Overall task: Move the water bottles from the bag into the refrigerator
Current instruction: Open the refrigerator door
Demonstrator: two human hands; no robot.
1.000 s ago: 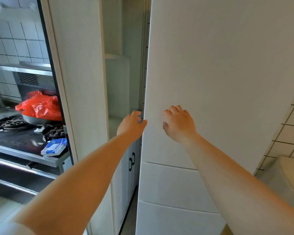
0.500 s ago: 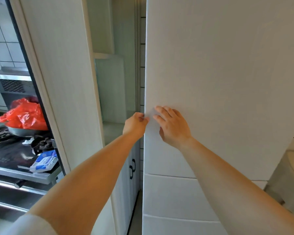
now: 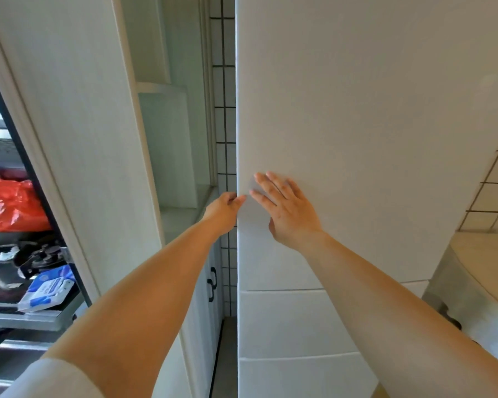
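The white refrigerator (image 3: 357, 116) fills the middle and right of the view, its upper door closed. My left hand (image 3: 223, 209) is at the door's left edge, fingers curled round that edge. My right hand (image 3: 285, 208) lies flat on the door front just right of the edge, fingers straight and spread. No water bottle and no task bag are in view.
A tall white cabinet (image 3: 78, 139) with open shelves stands left of the fridge, a narrow tiled gap between them. Further left are a stove top (image 3: 26, 262), a red plastic bag (image 3: 9, 205) and a blue-white packet (image 3: 48, 288). A beige counter (image 3: 486, 254) is at right.
The view has shifted right and closer to the fridge. My right hand has flattened onto the door front, and my left hand has closed on the door's left edge.
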